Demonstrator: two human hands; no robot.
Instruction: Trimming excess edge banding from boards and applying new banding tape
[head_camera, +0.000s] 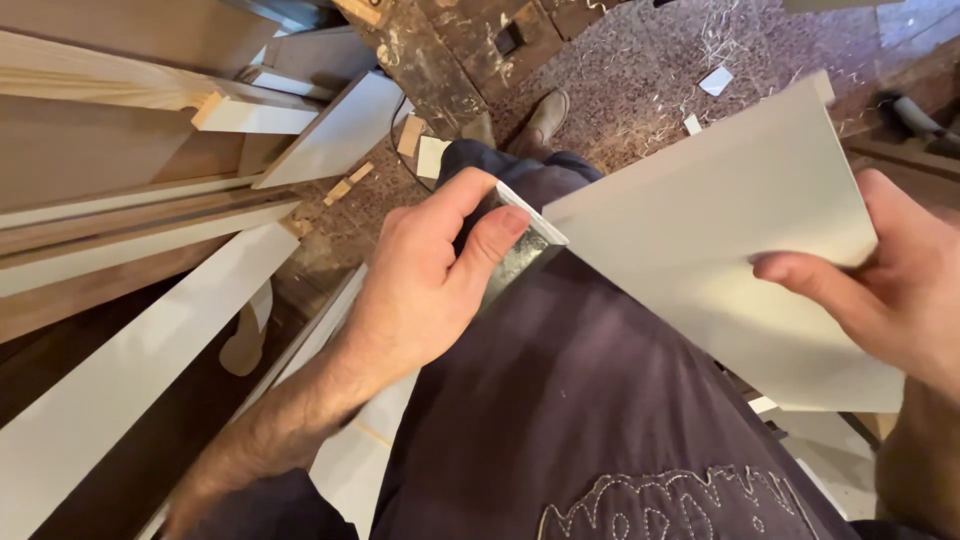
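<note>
Grey panel (730, 240) propped across the thigh, likely so it stays steady. Right hand (890, 290) clamps its far edge, thumb on top. Left hand (430, 280) pinches a small metal blade, maybe a scraper (520, 255), against the panel's near corner.

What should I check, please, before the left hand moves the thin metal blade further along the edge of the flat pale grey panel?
1. Left hand grips the thin metal blade between thumb and fingers: ok.
2. Blade touches the corner edge of the flat pale grey panel: ok.
3. Right hand steadies the panel, thumb on its face: ok.
4. Panel rests over the dark purple trouser leg; firm support: cannot tell.
5. Left fingertips lie close to the blade edge: not ok.
6. Blade sharpness: cannot tell.
</note>
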